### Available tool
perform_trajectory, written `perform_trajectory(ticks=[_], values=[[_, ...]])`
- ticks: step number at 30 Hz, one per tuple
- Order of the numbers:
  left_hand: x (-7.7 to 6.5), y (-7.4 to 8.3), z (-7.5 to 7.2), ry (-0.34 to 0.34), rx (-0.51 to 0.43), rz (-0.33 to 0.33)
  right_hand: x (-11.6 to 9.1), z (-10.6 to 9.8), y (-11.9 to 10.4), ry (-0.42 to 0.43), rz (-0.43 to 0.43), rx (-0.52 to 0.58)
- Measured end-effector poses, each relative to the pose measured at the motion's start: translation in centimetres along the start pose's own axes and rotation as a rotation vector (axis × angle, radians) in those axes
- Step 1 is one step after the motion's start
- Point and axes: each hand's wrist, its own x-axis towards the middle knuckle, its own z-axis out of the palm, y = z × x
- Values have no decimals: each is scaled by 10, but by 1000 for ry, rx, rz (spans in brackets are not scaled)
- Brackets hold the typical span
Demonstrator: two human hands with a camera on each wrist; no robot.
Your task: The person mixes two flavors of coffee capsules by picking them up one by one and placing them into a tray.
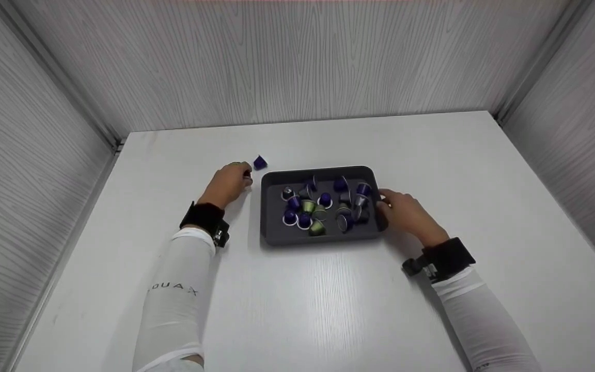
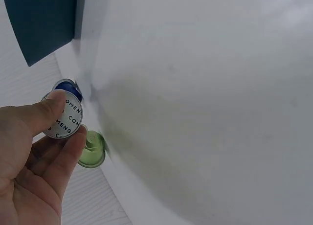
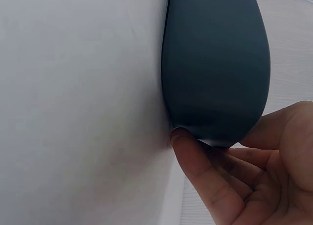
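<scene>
My left hand (image 1: 228,183) is just left of the dark grey tray (image 1: 323,241), low over the table. In the left wrist view its thumb and fingers pinch a coffee capsule (image 2: 63,124), whose pale lid carries dark lettering. A green capsule (image 2: 94,149) is right beside the fingertips, and a blue capsule (image 2: 69,86) shows partly behind the pinched one. A purple capsule (image 1: 260,163) lies on the table just beyond the fingers. My right hand (image 1: 406,214) grips the tray's right end; in the right wrist view the fingers curl at the tray's lower edge.
Several purple, green and dark capsules (image 1: 325,200) lie jumbled inside the tray. The white table (image 1: 297,310) runs back to a grey wood-grain panel (image 1: 297,62), with similar panels at the left and right sides.
</scene>
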Motion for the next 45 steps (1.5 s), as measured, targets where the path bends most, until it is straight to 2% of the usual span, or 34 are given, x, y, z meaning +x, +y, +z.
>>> perform_trajectory(ticks=[5,10,19,24,33,45], values=[[2,16,-7,-4,-11,6,-1,0,0,4,-4,8],[3,29,-10,18,-21,49,0,1,1,11,-18,4],[-3,42,-7,-4,0,121,-1,1,-1,13,-24,10],[-6,52,-6,-50,12,158,-1,1,1,17,-16,13],[-3,65,-2,-121,73,267,0,3,3,7,-4,18],[3,78,-5,-276,171,319,0,3,3,3,3,11]])
